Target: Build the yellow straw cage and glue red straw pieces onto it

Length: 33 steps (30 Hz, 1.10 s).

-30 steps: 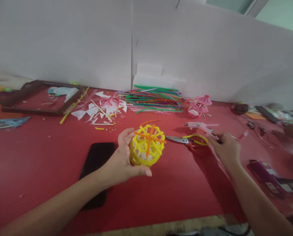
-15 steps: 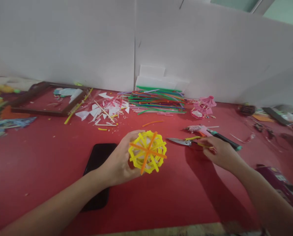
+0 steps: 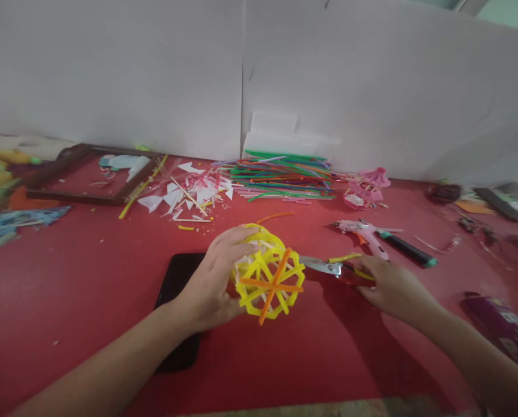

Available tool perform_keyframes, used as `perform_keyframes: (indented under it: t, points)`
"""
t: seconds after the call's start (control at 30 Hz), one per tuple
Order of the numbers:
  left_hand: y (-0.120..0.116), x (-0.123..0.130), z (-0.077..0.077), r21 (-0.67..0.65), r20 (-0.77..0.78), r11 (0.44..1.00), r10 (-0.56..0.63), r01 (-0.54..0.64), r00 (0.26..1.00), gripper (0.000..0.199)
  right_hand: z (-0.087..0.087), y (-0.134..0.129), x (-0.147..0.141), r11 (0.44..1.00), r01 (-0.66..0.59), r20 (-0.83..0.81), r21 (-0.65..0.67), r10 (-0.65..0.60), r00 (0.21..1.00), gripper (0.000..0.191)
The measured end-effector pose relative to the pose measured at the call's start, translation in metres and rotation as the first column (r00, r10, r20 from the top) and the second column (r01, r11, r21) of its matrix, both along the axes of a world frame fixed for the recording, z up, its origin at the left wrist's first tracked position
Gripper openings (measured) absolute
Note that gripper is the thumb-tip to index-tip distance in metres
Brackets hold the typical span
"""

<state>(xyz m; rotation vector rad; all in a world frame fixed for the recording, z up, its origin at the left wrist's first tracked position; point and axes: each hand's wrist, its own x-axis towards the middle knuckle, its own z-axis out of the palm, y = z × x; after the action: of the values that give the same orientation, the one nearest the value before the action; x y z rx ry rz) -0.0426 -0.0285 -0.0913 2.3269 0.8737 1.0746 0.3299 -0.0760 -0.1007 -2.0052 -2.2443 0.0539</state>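
Left hand (image 3: 222,266) closed around the side of a yellow openwork basket (image 3: 267,269), fingers over its upper edge, thumb side largely hidden. Basket is tilted, one round end turned toward the viewer. It sits at mid-view, above the red tabletop (image 3: 285,370); whether it touches the surface, cannot tell. Across that end, two orange strips (image 3: 275,286) cross each other over yellow spokes, some ends jutting past the rim.

Right hand (image 3: 385,284) grasps scissors (image 3: 326,266) by the handles, one yellow-coated loop showing above the fingers. Blades point left, toward the basket; tip lies at its right edge in this view, contact unclear.

Black phone (image 3: 176,284) flat on the table, partly under the left forearm. Loose orange strip (image 3: 275,216) just behind the basket. Beyond the right hand: pink glue gun (image 3: 350,227), with a black-and-teal tool (image 3: 409,249) beside it.

Farther back, a heap of coloured sticks (image 3: 285,176) near the white wall (image 3: 111,69); white scraps (image 3: 193,191) to its left, then a dark frame (image 3: 74,198). Pink openwork piece (image 3: 365,185) right of the sticks. Purple object (image 3: 498,324) at far right, blurred
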Motion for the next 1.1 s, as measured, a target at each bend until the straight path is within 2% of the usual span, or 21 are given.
perform_keyframes:
  t: [0.1, 0.2, 0.3, 0.4, 0.47, 0.57, 0.73, 0.83, 0.9, 1.03, 1.1]
  points:
    - [0.002, 0.001, 0.003, 0.129, 0.066, 0.991, -0.045, 0.037, 0.997, 0.069, 0.004, -0.02, -0.011, 0.98, 0.024, -0.128, 0.196, 0.002, 0.992, 0.019]
    - [0.002, 0.003, 0.005, 0.231, 0.053, 0.973, -0.037, 0.024, 0.998, 0.067, 0.023, -0.035, -0.024, 0.958, -0.004, -0.195, 0.286, 0.063, 0.979, 0.024]
    - [0.001, 0.005, 0.007, 0.255, 0.033, 0.967, -0.004, -0.005, 0.999, 0.063, 0.046, -0.044, -0.04, 0.933, -0.092, -0.153, 0.347, 0.154, 0.976, 0.03]
    - [-0.001, 0.005, 0.01, 0.253, 0.01, 0.967, 0.031, -0.032, 0.999, 0.055, 0.058, -0.05, -0.05, 0.91, -0.133, -0.055, 0.393, 0.168, 0.984, 0.033]
    - [-0.002, 0.006, 0.011, 0.307, 0.003, 0.949, 0.07, -0.068, 0.998, 0.051, 0.059, -0.055, -0.052, 0.912, -0.128, -0.023, 0.389, 0.149, 0.989, 0.034]
    - [-0.004, 0.004, 0.01, 0.391, -0.006, 0.911, 0.147, -0.133, 0.989, 0.058, 0.058, -0.06, -0.054, 0.923, -0.121, 0.012, 0.366, 0.125, 0.992, 0.035]
    - [-0.009, -0.002, 0.004, 0.38, -0.056, 0.904, 0.235, -0.197, 0.97, 0.058, 0.06, -0.063, -0.06, 0.908, -0.107, 0.01, 0.405, 0.113, 0.994, 0.04]
    - [-0.012, -0.002, 0.002, 0.397, -0.075, 0.889, 0.281, -0.23, 0.957, 0.055, 0.061, -0.065, -0.061, 0.923, -0.105, 0.02, 0.37, 0.105, 0.994, 0.042]
    - [-0.013, 0.001, 0.002, 0.467, -0.057, 0.847, 0.316, -0.254, 0.947, 0.053, 0.06, -0.068, -0.062, 0.939, -0.071, 0.018, 0.337, 0.069, 0.997, 0.043]
    - [-0.014, 0.006, 0.007, 0.601, 0.022, 0.73, 0.393, -0.327, 0.919, 0.042, 0.06, -0.073, -0.064, 0.958, 0.051, 0.043, 0.283, -0.066, 0.997, 0.041]
    - [-0.015, 0.008, 0.01, 0.629, 0.026, 0.7, 0.416, -0.338, 0.909, 0.036, 0.059, -0.073, -0.063, 0.955, 0.046, 0.04, 0.292, -0.06, 0.997, 0.039]
